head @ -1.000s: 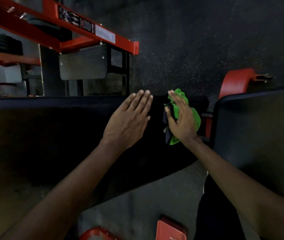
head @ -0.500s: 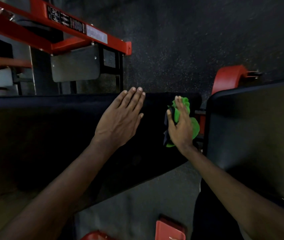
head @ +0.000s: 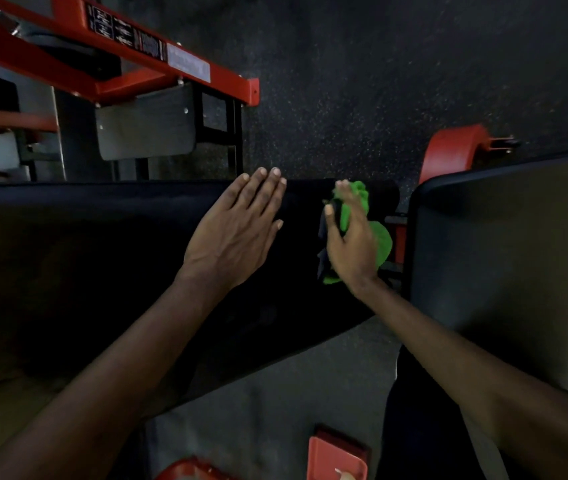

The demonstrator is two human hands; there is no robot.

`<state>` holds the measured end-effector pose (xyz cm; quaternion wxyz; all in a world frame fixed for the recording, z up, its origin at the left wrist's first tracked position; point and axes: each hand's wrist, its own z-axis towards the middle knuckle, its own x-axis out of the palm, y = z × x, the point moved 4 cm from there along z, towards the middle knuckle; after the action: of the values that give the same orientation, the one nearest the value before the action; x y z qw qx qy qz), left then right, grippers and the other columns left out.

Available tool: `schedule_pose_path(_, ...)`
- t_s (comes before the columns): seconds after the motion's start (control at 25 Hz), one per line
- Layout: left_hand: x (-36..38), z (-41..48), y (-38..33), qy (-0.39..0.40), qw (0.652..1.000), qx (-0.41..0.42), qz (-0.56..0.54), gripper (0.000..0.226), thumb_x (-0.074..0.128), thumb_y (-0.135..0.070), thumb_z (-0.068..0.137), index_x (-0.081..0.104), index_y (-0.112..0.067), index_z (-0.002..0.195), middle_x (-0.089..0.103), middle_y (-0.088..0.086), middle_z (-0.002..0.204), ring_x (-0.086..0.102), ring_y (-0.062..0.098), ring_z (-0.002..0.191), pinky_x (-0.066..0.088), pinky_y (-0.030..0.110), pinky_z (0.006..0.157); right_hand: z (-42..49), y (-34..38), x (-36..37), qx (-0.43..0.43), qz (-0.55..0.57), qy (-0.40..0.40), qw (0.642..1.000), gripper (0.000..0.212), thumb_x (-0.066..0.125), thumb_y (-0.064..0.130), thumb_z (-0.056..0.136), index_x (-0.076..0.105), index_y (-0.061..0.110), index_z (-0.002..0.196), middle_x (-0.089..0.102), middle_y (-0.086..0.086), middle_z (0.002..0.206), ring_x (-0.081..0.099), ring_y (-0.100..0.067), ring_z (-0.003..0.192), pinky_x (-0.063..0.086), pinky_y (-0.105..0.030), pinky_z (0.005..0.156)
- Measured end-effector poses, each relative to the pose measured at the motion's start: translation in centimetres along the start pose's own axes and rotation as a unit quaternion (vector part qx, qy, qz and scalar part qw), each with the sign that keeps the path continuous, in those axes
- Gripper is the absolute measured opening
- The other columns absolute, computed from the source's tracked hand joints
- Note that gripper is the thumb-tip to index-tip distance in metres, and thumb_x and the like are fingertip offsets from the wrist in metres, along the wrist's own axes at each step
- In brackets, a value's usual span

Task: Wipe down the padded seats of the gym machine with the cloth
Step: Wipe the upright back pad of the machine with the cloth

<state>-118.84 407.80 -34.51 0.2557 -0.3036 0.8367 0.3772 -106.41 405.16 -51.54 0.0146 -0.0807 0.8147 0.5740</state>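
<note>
On the long black pad [head: 85, 271] in front of me, near its right end, my right hand [head: 351, 244] holds the green cloth [head: 383, 244] bunched under the palm. The fingers are bent over the top of it and the thumb is hooked round its left side; the fingertips are blurred. The cloth touches the pad close to the rounded end, and a darker fold of fabric shows along its left edge. My left hand [head: 237, 230] lies flat on the same pad just to the left, fingers straight and close together, holding nothing, tips reaching the pad's far edge. The two hands are near but apart.

Right of the cloth, a narrow gap with red metal [head: 398, 237] in it separates this pad from a second pad [head: 500, 271], greyer in the light, whose dark rim stands close by my right wrist. Behind that pad a curved red bracket [head: 455, 147] rises from the speckled dark floor [head: 379, 81]. Beyond the long pad, at far left, a red frame beam [head: 109, 67] with printed labels [head: 189, 65] runs slantwise, with a grey plate [head: 147, 129] under it. Nearer me sits a red block [head: 338, 455], and my dark trouser leg [head: 424, 427] shows under the right forearm.
</note>
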Motion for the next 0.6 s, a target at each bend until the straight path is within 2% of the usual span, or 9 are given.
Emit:
schedule_pose_path(0.12,0.0,0.0,0.0,-0.003,1.000,-0.003,-0.003,0.064,0.009,-0.038,0.109,0.002,-0.002,0.161,0.005,0.017,0.169,0.008,0.029,0.157,0.006,0.042,0.127,-2.0,1.7,1.1,-0.092,-0.035,0.092,0.991,0.060,0.046,0.038,0.107,0.031,0.011,0.158,0.027,-0.001,0.166,0.019,-0.010,0.154,0.024,-0.031,0.124)
schedule_pose_path(0.2,-0.1,0.0,-0.1,-0.001,1.000,-0.002,0.000,0.063,0.009,-0.038,0.109,0.002,-0.002,0.161,0.006,0.017,0.169,0.008,0.029,0.157,0.005,0.042,0.127,-0.3,1.2,0.8,-0.099,-0.083,0.084,0.988,0.062,0.041,0.044,0.107,0.030,0.011,0.158,0.027,-0.001,0.166,0.019,-0.012,0.154,0.024,-0.034,0.124)
schedule_pose_path(0.36,-0.1,0.0,-0.1,-0.001,1.000,-0.004,0.002,0.063,0.010,-0.038,0.110,0.004,-0.001,0.161,0.008,0.017,0.169,0.010,0.029,0.157,0.006,0.042,0.127,5.8,-1.1,-0.5,0.109,-0.084,0.033,0.990,0.058,0.039,0.050,0.106,0.042,0.015,0.152,0.043,-0.007,0.157,0.037,-0.024,0.147,0.032,-0.037,0.119)
schedule_pose_path(0.4,-0.1,0.0,-0.1,-0.002,1.000,-0.006,0.003,0.063,0.010,-0.038,0.110,0.005,-0.001,0.161,0.008,0.017,0.169,0.010,0.029,0.157,0.006,0.042,0.127,6.5,-1.4,-0.7,0.135,-0.098,0.033,0.985,0.058,0.039,0.051,0.105,0.044,0.015,0.151,0.047,-0.009,0.154,0.041,-0.027,0.144,0.034,-0.036,0.114)
schedule_pose_path(0.48,-0.1,0.0,-0.1,-0.004,1.000,-0.007,0.003,0.063,0.010,-0.038,0.110,0.004,-0.002,0.161,0.007,0.017,0.169,0.009,0.029,0.157,0.006,0.042,0.127,6.4,-1.6,-1.0,0.143,-0.099,0.028,0.984,0.058,0.039,0.053,0.105,0.045,0.016,0.150,0.048,-0.010,0.153,0.043,-0.029,0.142,0.037,-0.036,0.110)
schedule_pose_path(0.6,-0.1,0.1,-0.2,0.000,1.000,-0.004,0.009,0.063,0.008,-0.038,0.109,0.002,-0.002,0.161,0.006,0.017,0.169,0.007,0.029,0.157,0.004,0.042,0.127,2.4,-1.1,-1.2,0.125,-0.035,0.014,0.991,0.053,0.040,0.049,0.106,0.041,0.023,0.153,0.037,0.004,0.161,0.037,-0.017,0.147,0.036,-0.033,0.116)
